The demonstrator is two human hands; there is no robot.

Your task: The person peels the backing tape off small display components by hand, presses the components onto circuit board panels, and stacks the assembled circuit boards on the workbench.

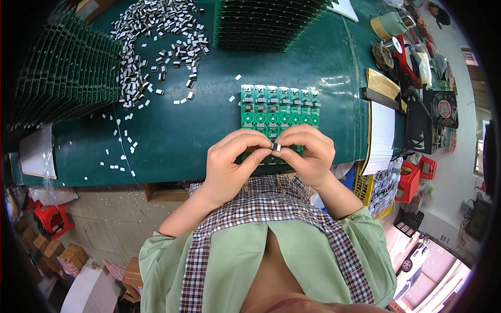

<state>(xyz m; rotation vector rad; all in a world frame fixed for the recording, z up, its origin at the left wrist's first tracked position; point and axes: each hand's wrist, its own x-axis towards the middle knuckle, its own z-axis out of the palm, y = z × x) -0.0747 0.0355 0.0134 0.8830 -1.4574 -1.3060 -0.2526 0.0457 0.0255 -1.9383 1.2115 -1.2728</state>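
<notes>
My left hand [234, 157] and my right hand [309, 152] meet over the near part of a green circuit board panel [284, 118]. Between the thumbs and forefingers of both is a small block-shaped component [276, 147], dark with a white face. The panel lies flat on the green table and carries rows of round pads. Dark display-like parts [261, 108] and small grey parts sit on its far rows. My hands hide much of the panel's near half.
A heap of loose black-and-white components [156, 36] spreads across the far left. Stacks of green boards stand at the left [68, 73] and far middle [261, 23]. White scraps [122, 151] dot the table. At right lie a paper sheet [380, 138] and a green mug [389, 26].
</notes>
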